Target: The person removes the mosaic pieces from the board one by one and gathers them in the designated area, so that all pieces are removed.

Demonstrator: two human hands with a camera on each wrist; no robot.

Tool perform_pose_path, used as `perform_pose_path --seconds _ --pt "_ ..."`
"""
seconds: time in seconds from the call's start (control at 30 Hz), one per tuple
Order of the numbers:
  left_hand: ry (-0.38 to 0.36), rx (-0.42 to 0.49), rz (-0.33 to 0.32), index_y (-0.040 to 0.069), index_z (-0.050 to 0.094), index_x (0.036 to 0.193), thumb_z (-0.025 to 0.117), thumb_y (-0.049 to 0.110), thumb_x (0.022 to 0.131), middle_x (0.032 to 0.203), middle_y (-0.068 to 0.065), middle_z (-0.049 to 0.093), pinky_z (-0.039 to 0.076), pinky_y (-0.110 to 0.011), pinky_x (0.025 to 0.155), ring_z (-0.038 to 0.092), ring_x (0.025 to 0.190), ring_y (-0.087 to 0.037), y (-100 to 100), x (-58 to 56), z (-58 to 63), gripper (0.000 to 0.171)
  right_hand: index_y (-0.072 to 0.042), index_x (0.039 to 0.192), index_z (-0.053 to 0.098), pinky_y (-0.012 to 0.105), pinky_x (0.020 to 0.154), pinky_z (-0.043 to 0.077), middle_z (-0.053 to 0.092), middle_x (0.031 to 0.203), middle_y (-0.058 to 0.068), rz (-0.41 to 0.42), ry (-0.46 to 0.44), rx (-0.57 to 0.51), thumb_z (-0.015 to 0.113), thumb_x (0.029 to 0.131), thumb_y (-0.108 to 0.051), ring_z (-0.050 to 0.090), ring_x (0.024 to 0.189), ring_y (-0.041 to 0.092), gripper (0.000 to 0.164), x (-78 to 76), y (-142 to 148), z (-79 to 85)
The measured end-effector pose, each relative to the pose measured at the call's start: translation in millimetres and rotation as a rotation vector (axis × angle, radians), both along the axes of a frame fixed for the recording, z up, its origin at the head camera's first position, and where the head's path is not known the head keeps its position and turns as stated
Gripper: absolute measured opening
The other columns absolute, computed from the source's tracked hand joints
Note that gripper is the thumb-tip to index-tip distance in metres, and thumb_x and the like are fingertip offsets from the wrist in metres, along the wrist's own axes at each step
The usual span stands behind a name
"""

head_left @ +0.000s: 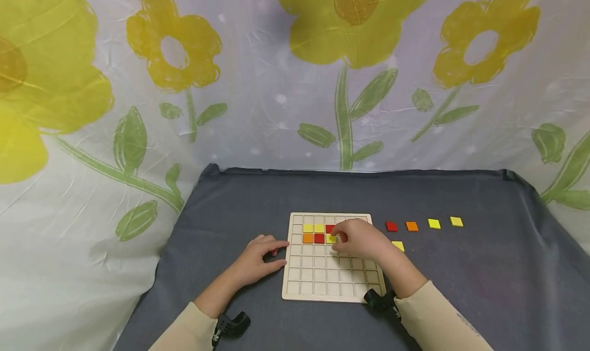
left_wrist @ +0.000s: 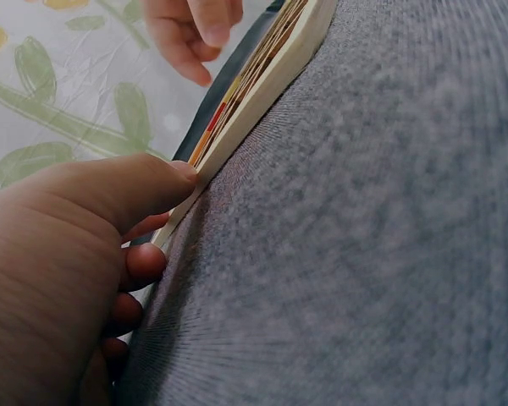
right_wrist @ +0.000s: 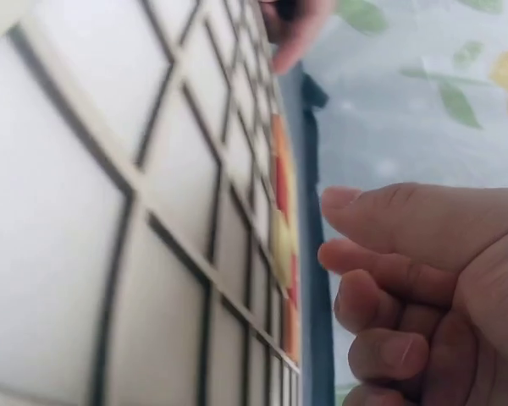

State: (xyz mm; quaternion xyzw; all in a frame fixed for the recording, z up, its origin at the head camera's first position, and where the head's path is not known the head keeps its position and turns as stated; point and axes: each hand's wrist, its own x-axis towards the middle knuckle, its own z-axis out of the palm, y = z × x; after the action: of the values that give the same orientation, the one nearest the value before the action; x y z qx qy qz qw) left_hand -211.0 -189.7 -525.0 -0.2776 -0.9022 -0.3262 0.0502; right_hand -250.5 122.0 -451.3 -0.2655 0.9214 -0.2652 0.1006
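A pale wooden grid board (head_left: 332,289) lies on the dark cloth, with yellow, red and orange square tiles set in two rows of its upper cells. My left hand (head_left: 258,259) rests at the board's left edge, thumb and index fingertips touching the rim. Over the upper part of the board hovers my right hand (head_left: 357,238), beside a yellow tile (head_left: 330,239) in the lower row. In the right wrist view, its thumb and index finger (right_wrist: 381,216) are slightly apart with nothing between them. The hand covers some upper cells in the head view.
Right of the board lie a red tile (head_left: 391,226), an orange tile (head_left: 412,226) and two yellow tiles in a row. Another yellow tile (head_left: 398,246) sits below them, near the right forearm. A flower-printed curtain (head_left: 258,110) hangs behind the table.
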Motion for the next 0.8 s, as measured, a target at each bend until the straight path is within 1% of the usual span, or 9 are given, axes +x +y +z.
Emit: perform_pose_path --seconds 0.1,0.2,0.33,0.53,0.57,0.6,0.67,0.73,0.8 --pt "0.004 -0.001 -0.004 0.016 0.073 0.125 0.081 0.025 0.091 0.084 0.010 0.049 0.032 -0.029 0.074 0.039 0.078 -0.010 0.8 0.1 1.2 0.036 -0.005 0.107 0.077 0.032 0.064 0.040 0.050 0.062 -0.003 -0.005 0.007 0.051 0.081 0.087 -0.015 0.045 0.060 0.012 0.023 -0.3 -3.7 -5.1" --pt "0.006 -0.001 -0.012 0.015 0.073 0.125 0.081 0.024 0.091 0.084 0.008 0.050 0.032 -0.029 0.074 0.040 0.079 -0.010 1.8 1.0 3.1 0.036 -0.005 0.107 0.078 0.033 0.066 0.042 0.051 0.063 -0.004 -0.018 0.004 0.076 0.081 0.088 -0.016 0.047 0.062 0.012 0.022 -0.2 -4.4 -8.5" --pt "0.011 -0.007 -0.009 0.014 0.073 0.124 0.081 0.023 0.090 0.084 0.007 0.050 0.032 -0.029 0.074 0.040 0.079 -0.012 2.7 1.9 5.6 0.036 -0.007 0.105 0.078 0.033 0.065 0.041 0.052 0.064 -0.004 -0.049 -0.001 0.054 0.080 0.088 -0.016 0.048 0.064 0.013 0.018 -0.8 -4.1 -10.7" --pt "0.011 -0.015 -0.001 0.014 0.073 0.125 0.081 0.024 0.090 0.084 0.008 0.050 0.032 -0.029 0.074 0.041 0.078 -0.012 2.5 1.8 6.3 0.037 -0.011 0.091 0.075 0.033 0.061 0.035 0.043 0.060 -0.005 -0.071 -0.002 0.041 0.076 0.089 -0.013 0.042 0.060 0.013 0.003 -1.6 -4.5 -10.7" --pt "0.011 -0.015 -0.001 0.014 0.073 0.125 0.081 0.024 0.091 0.084 0.008 0.050 0.032 -0.029 0.075 0.041 0.079 -0.011 2.3 1.8 6.2 0.037 -0.012 0.090 0.075 0.033 0.062 0.035 0.043 0.060 -0.005 -0.077 -0.001 0.045 0.076 0.089 -0.012 0.042 0.060 0.013 0.002 -1.5 -4.6 -10.7" --pt "0.012 -0.016 -0.002 0.015 0.073 0.125 0.081 0.024 0.091 0.084 0.008 0.050 0.032 -0.029 0.075 0.041 0.079 -0.011 2.3 1.8 6.1 0.037 -0.012 0.090 0.075 0.033 0.062 0.037 0.045 0.061 -0.004 -0.084 -0.001 0.051 0.075 0.089 -0.012 0.043 0.061 0.013 0.001 -1.5 -4.8 -10.7" --pt "0.013 -0.017 -0.002 0.015 0.073 0.125 0.081 0.025 0.091 0.084 0.009 0.050 0.032 -0.029 0.075 0.041 0.079 -0.011 2.1 1.7 5.7 0.037 -0.010 0.095 0.077 0.034 0.066 0.043 0.054 0.067 -0.004 -0.107 -0.005 0.053 0.076 0.089 -0.012 0.048 0.066 0.013 0.006 -1.3 -5.3 -10.6" --pt "0.012 -0.015 -0.002 0.015 0.073 0.125 0.081 0.025 0.091 0.084 0.009 0.049 0.031 -0.030 0.075 0.040 0.079 -0.011 1.8 1.6 5.5 0.037 -0.006 0.101 0.078 0.036 0.073 0.050 0.064 0.079 -0.001 -0.134 -0.014 0.046 0.077 0.088 -0.012 0.055 0.073 0.015 0.014 -1.2 -6.3 -10.7" --pt "0.012 -0.015 -0.003 0.015 0.073 0.125 0.081 0.025 0.091 0.084 0.009 0.049 0.031 -0.030 0.075 0.040 0.079 -0.011 1.7 1.5 5.6 0.037 -0.003 0.106 0.078 0.039 0.080 0.053 0.070 0.090 0.002 -0.162 -0.036 0.028 0.079 0.088 -0.013 0.059 0.080 0.016 0.020 -1.3 -7.7 -11.1"
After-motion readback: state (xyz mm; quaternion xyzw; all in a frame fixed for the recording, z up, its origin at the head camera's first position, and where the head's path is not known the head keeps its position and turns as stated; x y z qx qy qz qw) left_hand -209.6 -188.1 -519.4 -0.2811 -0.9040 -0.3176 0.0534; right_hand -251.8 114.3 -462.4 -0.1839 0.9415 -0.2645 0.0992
